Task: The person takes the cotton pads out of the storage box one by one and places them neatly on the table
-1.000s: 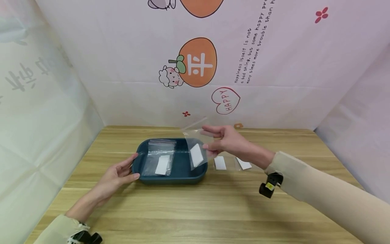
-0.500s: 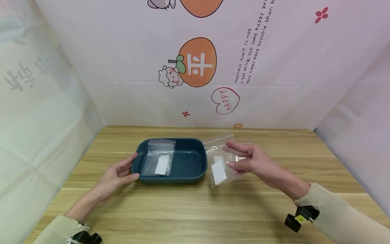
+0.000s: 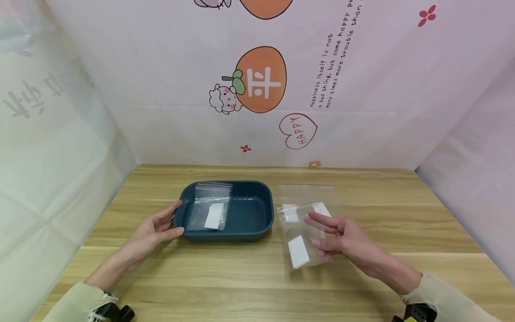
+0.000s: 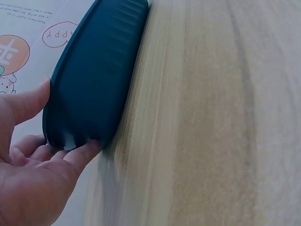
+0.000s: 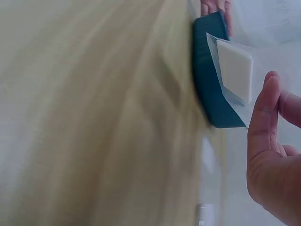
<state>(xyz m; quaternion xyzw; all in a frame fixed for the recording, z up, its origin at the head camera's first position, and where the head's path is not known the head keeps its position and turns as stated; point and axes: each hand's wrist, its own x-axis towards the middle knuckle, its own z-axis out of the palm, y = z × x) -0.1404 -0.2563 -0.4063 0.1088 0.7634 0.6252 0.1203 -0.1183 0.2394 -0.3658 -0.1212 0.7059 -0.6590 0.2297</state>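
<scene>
At the left end of a dark teal plastic tray point(image 3: 241, 237), my left hand point(image 3: 154, 232) grips the wall, thumb and fingers spread around the end. Inside the tray lies a clear zip bag point(image 3: 197, 214) with a white rectangular piece point(image 3: 214, 216) in it. My right hand point(image 3: 346, 239) pinches another zip bag point(image 3: 287, 223) by its right side, between thumb and fingers. A white block point(image 5: 235, 70) shows in the lower corner of that held bag. It hangs in front of the bags on the table, right of the tray, partly covering them.
Behind the held bag, clear bags point(image 3: 306, 190) with white pieces point(image 3: 322, 209) lie on the wooden table point(image 3: 225, 286). A printed white cloth point(image 3: 177, 134) rises along the table's back edge, with more cloth at both sides.
My right hand has carried its zip bag from above the tray's right end, rightward and toward me, to beside the tray. The left hand and the tray stay in place.
</scene>
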